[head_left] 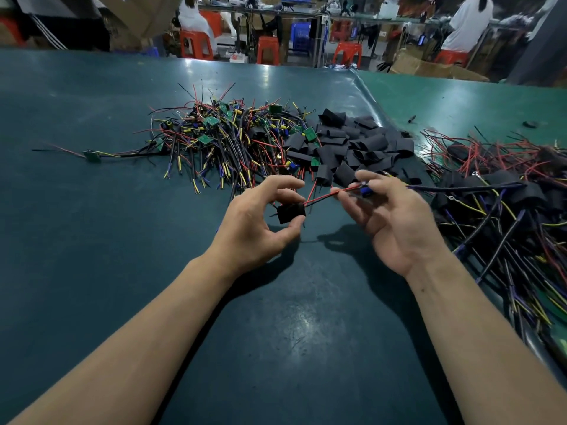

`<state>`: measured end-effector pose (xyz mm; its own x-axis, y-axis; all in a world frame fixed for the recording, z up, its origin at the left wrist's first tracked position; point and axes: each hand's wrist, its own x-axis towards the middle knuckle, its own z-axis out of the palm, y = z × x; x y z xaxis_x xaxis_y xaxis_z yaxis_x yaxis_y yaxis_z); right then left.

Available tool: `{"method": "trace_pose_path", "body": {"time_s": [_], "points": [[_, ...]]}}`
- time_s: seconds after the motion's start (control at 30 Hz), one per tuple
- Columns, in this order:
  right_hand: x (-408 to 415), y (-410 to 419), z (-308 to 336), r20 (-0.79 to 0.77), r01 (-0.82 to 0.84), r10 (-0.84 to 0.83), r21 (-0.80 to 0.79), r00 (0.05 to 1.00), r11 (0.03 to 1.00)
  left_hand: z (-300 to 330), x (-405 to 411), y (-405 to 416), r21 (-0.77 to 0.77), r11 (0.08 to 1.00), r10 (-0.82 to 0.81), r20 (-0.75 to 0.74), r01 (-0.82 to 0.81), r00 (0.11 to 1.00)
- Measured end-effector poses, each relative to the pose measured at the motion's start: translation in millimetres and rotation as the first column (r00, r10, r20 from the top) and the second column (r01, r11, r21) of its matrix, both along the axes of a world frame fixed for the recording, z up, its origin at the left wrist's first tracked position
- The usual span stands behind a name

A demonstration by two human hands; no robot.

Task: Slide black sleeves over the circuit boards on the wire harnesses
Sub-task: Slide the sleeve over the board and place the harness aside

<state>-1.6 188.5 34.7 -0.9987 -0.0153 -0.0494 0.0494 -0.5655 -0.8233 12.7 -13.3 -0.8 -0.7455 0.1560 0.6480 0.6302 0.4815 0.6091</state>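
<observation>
Sleeves right of harnesses

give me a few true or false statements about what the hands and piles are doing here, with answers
1. The left hand pinches a black sleeve. True.
2. The right hand rests flat on the table. False: it is raised and holds the red wires of a harness.
3. The loose sleeves lie in a pile beyond the hands. True.
4. The harnesses with bare green boards are piled to the right of the loose sleeves. False: they lie to the left of them.
5. One harness lies alone on the table, left of the piles. True.
</observation>
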Motion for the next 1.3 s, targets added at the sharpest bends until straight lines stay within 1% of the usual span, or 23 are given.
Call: {"method": "trace_pose_path", "body": {"time_s": [0.07, 0.13, 0.17, 0.23, 0.27, 0.4, 0.47, 0.6, 0.7, 0.83, 1.0, 1.13, 1.3], "points": [[3.1, -8.4, -1.7, 0.011, -0.051, 0.05, 0.02, 0.999, 0.999, 0.6, 0.7, 2.1, 0.024, 1.0, 0.001, -0.002, -0.001, 1.0], [5.6, -13.5, -4.8, -0.012, -0.082, 0.082, 0.058, 0.997, 0.995, 0.9, 1.5, 4.1, 0.007, 1.0, 0.018, -0.018, -0.018, 1.0], [6.5, -15.2, -6.5, -0.036, -0.084, 0.089, 0.117, 0.995, 0.99, 0.8, 1.6, 4.4, -0.008, 1.0, 0.03, -0.035, -0.03, 0.999], [7.7, -16.9, -9.9, -0.091, -0.058, 0.088, 0.284, 0.992, 0.957, 0.2, 1.0, 4.2, -0.005, 0.999, 0.031, -0.046, -0.032, 0.998], [8.3, -17.9, -11.7, -0.112, -0.038, 0.079, 0.333, 0.991, 0.942, 0.1, 0.5, 4.2, 0.005, 1.0, 0.025, -0.044, -0.025, 0.999], [10.5, -23.8, -15.5, -0.178, 0.019, 0.049, 0.363, 0.983, 0.931, -1.6, -0.3, 7.3, 0.034, 0.999, -0.011, -0.082, 0.013, 0.997], [10.6, -25.5, -16.1, -0.21, 0.046, 0.04, 0.391, 0.977, 0.919, -3.4, -0.8, 8.9, 0.074, 0.997, -0.032, -0.071, 0.038, 0.997], [9.5, -26.9, -17.4, -0.218, 0.065, 0.015, 0.357, 0.976, 0.932, -4.7, -2.0, 10.1, 0.172, 0.981, -0.079, -0.035, 0.084, 0.996], [9.2, -26.2, -17.2, -0.189, 0.069, -0.008, 0.317, 0.982, 0.946, -4.2, -1.8, 11.6, 0.205, 0.972, -0.108, -0.04, 0.114, 0.993], [9.7, -26.2, -17.0, -0.138, 0.017, 0.022, 0.273, 0.99, 0.962, -6.0, -2.5, 12.0, 0.213, 0.969, -0.119, -0.05, 0.127, 0.992], [10.0, -27.2, -18.3, -0.109, -0.083, 0.102, 0.168, 0.989, 0.982, -5.8, -3.9, 11.9, 0.29, 0.948, -0.12, -0.052, 0.131, 0.991], [9.5, -25.5, -19.4, -0.109, -0.08, 0.102, 0.192, 0.989, 0.978, -5.7, -2.8, 10.7, 0.248, 0.954, -0.157, -0.067, 0.168, 0.985], [8.0, -23.7, -17.8, -0.076, -0.099, 0.118, 0.219, 0.99, 0.971, -6.5, -5.0, 8.4, 0.173, 0.976, -0.126, -0.03, 0.129, 0.992]]}}
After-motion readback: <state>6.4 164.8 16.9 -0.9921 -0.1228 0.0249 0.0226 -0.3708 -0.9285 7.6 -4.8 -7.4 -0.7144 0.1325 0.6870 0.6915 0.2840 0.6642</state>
